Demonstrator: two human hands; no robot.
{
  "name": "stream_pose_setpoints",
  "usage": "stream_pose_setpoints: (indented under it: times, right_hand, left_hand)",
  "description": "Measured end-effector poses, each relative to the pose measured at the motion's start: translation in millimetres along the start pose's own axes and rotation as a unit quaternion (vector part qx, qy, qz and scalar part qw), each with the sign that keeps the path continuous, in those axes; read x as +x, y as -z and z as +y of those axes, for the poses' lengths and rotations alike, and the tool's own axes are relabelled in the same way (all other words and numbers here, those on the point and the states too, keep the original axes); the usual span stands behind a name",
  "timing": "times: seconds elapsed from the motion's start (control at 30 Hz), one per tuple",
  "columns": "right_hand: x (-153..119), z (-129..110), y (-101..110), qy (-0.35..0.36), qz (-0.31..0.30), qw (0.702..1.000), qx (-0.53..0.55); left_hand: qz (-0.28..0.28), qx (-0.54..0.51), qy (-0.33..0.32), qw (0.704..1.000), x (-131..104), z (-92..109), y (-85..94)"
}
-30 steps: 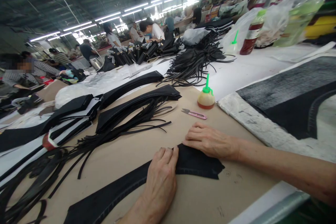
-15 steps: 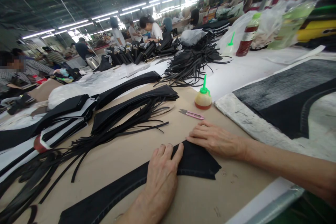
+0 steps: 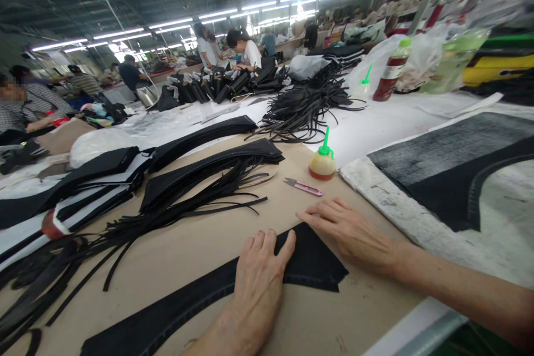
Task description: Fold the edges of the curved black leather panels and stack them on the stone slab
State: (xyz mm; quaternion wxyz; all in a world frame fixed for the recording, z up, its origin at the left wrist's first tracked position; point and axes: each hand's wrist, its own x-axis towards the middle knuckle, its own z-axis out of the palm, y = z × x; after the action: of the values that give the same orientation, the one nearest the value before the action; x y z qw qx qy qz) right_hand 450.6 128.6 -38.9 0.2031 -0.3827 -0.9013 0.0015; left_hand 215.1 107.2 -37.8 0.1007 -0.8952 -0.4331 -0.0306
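Note:
A curved black piece (image 3: 200,295) lies on the brown board, widening at its right end. My left hand (image 3: 261,283) rests palm down across its middle, thumb spread to the right, pressing it flat without gripping. Beside the upper right edge of the piece is my right hand (image 3: 354,233), its fingers extended and slightly apart, with nothing seen in it. Just beyond the right hand lie pink-handled thread snips (image 3: 304,186). Behind them stands a small bottle with a green spout (image 3: 322,164), holding amber liquid.
Stacked curved black pieces (image 3: 208,164) and loose black strips (image 3: 167,206) lie at left. A padded white board (image 3: 386,194) bears black material at right. Farther back are a red-liquid bottle (image 3: 390,72), a strip pile (image 3: 306,103) and several people.
My right hand has shifted slightly right, off the edge of the black piece. My left hand stays on the piece, its thumb a little farther out. The camera view has tilted slightly.

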Motion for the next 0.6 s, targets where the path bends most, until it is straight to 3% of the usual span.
stream_pose_setpoints:
  times: [0.17,0.3,0.4,0.5,0.6]
  right_hand:
    - [-1.1,-6.9,-3.4,0.012,-0.053,0.998,0.017]
    - [-5.6,0.3,1.4,0.004,-0.004,1.0,-0.03]
    - [0.5,-7.1,4.1,-0.001,0.005,1.0,-0.026]
    - [4.2,-18.2,-4.4,0.022,-0.024,0.999,0.003]
    - [-6.8,-15.5,-21.3,0.032,-0.006,0.999,-0.009]
  left_hand:
    - [-0.005,0.006,-0.001,1.0,-1.2,0.6,1.2]
    - [-0.007,-0.009,0.002,1.0,-1.3,1.1,1.0]
    - [-0.004,-0.022,-0.002,1.0,0.7,3.3,-0.2]
    - [-0.004,-0.041,0.012,0.999,-2.8,4.1,2.8]
    - [-0.008,-0.114,0.03,0.993,-20.0,-3.0,14.5]
